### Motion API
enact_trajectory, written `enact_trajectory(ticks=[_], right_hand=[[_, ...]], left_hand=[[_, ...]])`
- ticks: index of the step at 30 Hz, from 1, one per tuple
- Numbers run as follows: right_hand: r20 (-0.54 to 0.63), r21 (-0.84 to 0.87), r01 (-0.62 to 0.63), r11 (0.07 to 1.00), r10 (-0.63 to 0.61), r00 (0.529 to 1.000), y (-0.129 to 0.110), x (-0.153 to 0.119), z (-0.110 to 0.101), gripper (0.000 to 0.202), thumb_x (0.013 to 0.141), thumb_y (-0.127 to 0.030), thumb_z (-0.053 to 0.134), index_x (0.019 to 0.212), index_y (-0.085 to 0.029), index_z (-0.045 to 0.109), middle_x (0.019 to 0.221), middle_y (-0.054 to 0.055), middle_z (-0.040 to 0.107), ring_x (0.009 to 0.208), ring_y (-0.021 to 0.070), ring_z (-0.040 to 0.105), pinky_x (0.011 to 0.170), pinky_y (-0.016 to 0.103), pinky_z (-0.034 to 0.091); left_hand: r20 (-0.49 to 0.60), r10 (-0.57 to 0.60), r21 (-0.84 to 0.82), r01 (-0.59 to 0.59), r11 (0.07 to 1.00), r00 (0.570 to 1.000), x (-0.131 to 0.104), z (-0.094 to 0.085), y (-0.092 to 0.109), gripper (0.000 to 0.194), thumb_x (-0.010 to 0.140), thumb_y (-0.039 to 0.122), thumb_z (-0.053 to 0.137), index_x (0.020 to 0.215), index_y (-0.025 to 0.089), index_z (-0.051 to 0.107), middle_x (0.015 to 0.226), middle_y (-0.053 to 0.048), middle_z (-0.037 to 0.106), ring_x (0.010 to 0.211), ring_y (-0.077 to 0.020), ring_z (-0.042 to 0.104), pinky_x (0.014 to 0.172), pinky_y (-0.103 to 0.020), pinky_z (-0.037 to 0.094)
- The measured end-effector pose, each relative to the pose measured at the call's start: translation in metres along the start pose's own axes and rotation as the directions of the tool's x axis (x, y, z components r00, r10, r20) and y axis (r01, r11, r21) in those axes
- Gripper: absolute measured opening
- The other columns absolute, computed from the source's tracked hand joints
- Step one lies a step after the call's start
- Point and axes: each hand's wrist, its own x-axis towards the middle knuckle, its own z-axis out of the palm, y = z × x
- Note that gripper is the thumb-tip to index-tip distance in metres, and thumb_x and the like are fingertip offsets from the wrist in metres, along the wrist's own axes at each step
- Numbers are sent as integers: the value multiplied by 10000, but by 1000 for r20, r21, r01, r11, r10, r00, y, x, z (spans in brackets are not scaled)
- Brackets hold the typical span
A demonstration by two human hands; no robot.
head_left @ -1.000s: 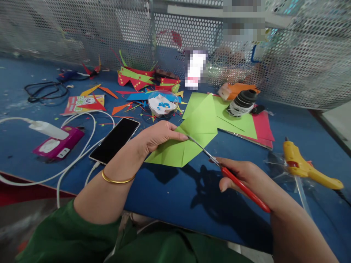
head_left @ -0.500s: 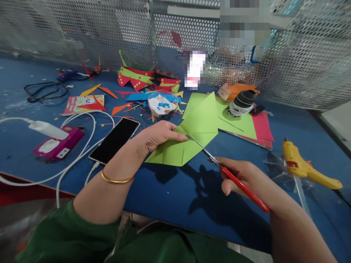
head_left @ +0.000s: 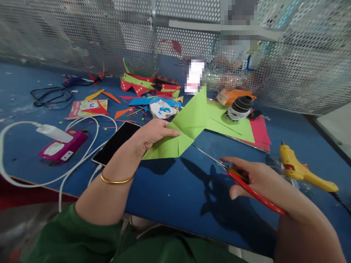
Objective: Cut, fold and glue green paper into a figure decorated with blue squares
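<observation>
My left hand (head_left: 157, 133) pinches a creased sheet of light green paper (head_left: 189, 117), thumb on top, holding it above the blue table. The paper has fold lines, and a slit at its right edge lies near my thumb. In my right hand (head_left: 255, 179) is a pair of red-handled scissors (head_left: 252, 192), fingers around the handles. Their blades point up and left, and the tip is just apart from the paper's lower right edge. More green sheets (head_left: 230, 122) lie on red paper (head_left: 261, 129) behind, to the right.
A yellow glue gun (head_left: 305, 170) lies at right. Left are a black-screened phone (head_left: 117, 142), white cable and purple power adapter (head_left: 63, 146). Behind are a clear bowl (head_left: 164, 108), paper scraps (head_left: 123, 112), paper masks (head_left: 138, 84), a black cone-shaped spool (head_left: 240, 106) and a perforated metal screen (head_left: 186, 40).
The scissors have drawn away from the paper, moving right and down with my right hand. The green paper has shifted slightly left, and a slit now shows in it.
</observation>
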Motion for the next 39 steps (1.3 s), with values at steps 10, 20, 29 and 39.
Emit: enact_trajectory(ticks=[10, 20, 29, 39], right_hand=[[-498, -194, -406, 893, 268, 825, -2, 29, 15, 491, 887, -473, 504, 1311, -241, 597, 985, 107, 759, 889, 326, 714, 629, 351, 456], [-574, -385, -361, 849, 86, 815, 5, 39, 32, 387, 957, -402, 469, 1162, -129, 651, 952, 192, 721, 798, 311, 709, 578, 344, 433], [-638, -401, -48, 915, -242, 731, -7, 29, 39, 433, 916, -414, 603, 1262, -156, 631, 1220, 167, 661, 1104, 291, 641, 851, 392, 526], [-435, -757, 302, 579, -792, 428, -31, 10, 60, 234, 956, -87, 511, 1025, -168, 718, 1033, 82, 738, 966, 196, 649, 882, 355, 441]], left_hand=[[34, 24, 54, -25, 998, 999, 2, 3, -4, 195, 594, 289, 848, 722, 174, 756, 796, -85, 772, 737, -237, 706, 722, -382, 574], [206, 24, 85, -43, 995, 978, -5, 11, -9, 162, 626, 284, 844, 723, 184, 759, 744, -75, 758, 657, -205, 693, 645, -363, 571], [297, 10, 15, -15, 1000, 955, -11, 22, -11, 260, 577, 300, 894, 768, 170, 775, 751, -60, 770, 655, -184, 695, 652, -326, 573], [247, -81, 247, 18, 969, 966, -22, 32, -27, 315, 515, 368, 899, 662, 161, 711, 625, -24, 710, 581, -179, 644, 553, -282, 503]])
